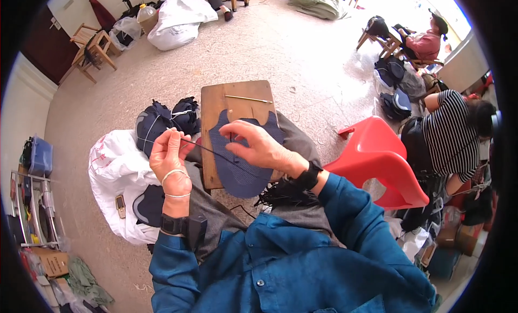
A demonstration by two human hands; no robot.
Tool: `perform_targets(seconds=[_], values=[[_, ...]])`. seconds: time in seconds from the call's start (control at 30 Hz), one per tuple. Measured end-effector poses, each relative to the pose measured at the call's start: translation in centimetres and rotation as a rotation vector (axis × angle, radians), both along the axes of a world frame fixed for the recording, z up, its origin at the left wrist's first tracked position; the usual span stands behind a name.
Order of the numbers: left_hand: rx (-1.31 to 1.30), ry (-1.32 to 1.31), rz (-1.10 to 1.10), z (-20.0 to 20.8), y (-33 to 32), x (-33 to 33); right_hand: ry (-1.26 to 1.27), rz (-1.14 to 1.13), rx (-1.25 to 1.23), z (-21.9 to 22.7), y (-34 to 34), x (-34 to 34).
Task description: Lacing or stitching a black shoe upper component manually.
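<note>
A dark cord [213, 151] is pinched between the thumb and fingers of my left hand [171, 155], raised left of a small wooden stool. The cord slants down to the right across a navy fabric piece [240, 181], shaped like a shoe upper with two upright tabs, lying over the stool top. My right hand [260, 147] hovers over that piece, its thumb and forefinger apart in a curve; some fingers are hidden. On the wooden stool [216, 94], beyond the fabric, lies a thin pale rod-like tool [248, 99].
Tied navy bundles [154, 127] and a white sack [116, 173] with a phone [120, 206] flank the stool's left. A red plastic stool [375, 156] stands at right, near a person in a striped shirt [453, 135]. Another person [426, 43] sits farther back.
</note>
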State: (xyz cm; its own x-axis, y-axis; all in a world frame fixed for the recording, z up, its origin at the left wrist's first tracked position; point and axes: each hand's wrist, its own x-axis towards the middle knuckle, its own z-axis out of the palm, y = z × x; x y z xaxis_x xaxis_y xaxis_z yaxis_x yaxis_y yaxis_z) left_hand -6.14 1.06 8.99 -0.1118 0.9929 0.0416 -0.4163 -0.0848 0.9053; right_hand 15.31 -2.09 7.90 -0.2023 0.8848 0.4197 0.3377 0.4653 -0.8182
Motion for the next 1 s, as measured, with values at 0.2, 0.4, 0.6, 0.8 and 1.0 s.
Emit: perform_targets(seconds=[0.2, 0.4, 0.6, 0.8, 1.0], values=[[-0.012, 0.142, -0.08, -3.1, -1.2, -0.6, 0.383, -0.124, -0.281, -1.8, -1.2, -2.6], [-0.169, -0.174, -0.186, -4.3, -1.7, 0.9, 0.497, -0.009, -0.365, -2.3, -1.8, -5.7], [-0.236, -0.243, -0.276, -4.2, -2.1, 1.2, 0.602, 0.009, -0.487, -4.0, -1.7, -5.8], [-0.288, -0.21, -0.23, -5.1, -3.0, 2.2, 0.559, -0.037, -0.468, -3.4, -1.9, -5.5], [0.02, 0.45, -0.129, -5.9, -0.8, 0.2, 0.668, -0.202, -0.468, -4.0, -2.0, -0.8]])
